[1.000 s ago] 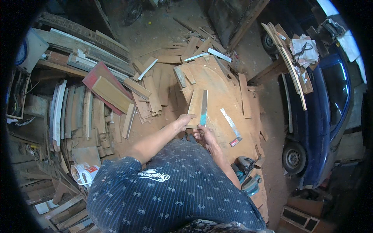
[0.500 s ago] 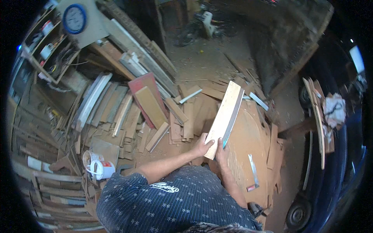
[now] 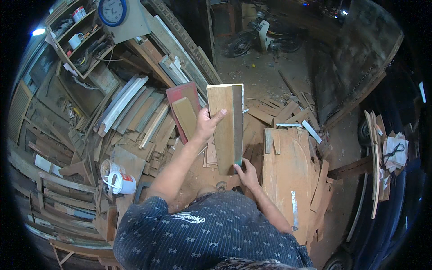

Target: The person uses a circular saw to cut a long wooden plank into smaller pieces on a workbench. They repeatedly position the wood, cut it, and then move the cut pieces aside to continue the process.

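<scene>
Held up in front of my chest is a wooden board (image 3: 221,130), pale brown with a dark strip along its right side and a small green patch low on that strip. My left hand (image 3: 207,125) is closed round the board's left edge, its thumb lying across the face. Down at the lower right corner, my right hand (image 3: 247,174) pinches the edge between thumb and fingers. The fingers behind the board are hidden. To the right of the board stands a wooden worktop (image 3: 290,175) with a thin metal strip (image 3: 294,209) lying on it.
Planks (image 3: 130,112) and offcuts are stacked at left, near a red panel (image 3: 177,120). A white bucket (image 3: 122,182) stands left of me. Beyond are a shelf (image 3: 67,53), a blue-rimmed clock (image 3: 112,11) and a motorbike (image 3: 263,36). A dark blue car (image 3: 396,202) is at right.
The board has moved left, off the worktop, and turned from a slant to nearly upright, its broad face now toward me. My left hand has slid higher along its edge.
</scene>
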Demonstrator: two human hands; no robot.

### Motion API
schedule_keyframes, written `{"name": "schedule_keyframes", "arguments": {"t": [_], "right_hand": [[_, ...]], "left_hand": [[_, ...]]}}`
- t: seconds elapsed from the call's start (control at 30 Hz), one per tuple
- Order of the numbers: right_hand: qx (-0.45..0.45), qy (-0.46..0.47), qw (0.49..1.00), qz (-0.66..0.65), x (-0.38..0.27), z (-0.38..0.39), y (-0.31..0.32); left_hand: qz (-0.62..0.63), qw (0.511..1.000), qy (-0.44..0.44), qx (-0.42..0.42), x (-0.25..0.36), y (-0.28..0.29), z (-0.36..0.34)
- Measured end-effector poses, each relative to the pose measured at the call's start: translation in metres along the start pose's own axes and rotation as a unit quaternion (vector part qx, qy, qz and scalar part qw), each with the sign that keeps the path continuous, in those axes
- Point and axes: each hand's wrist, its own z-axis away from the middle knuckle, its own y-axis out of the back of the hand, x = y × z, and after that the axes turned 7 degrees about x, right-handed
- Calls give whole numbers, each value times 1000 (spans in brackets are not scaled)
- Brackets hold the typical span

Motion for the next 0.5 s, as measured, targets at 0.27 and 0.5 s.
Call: {"name": "schedule_keyframes", "arguments": {"t": [0.27,0.5], "right_hand": [[28,-67,997,32,37,4,35],[47,-106,992,43,60,21,52]], "left_hand": [[-58,983,-172,-21,30,-10,26],[-105,925,-355,-84,22,-2,18]]}}
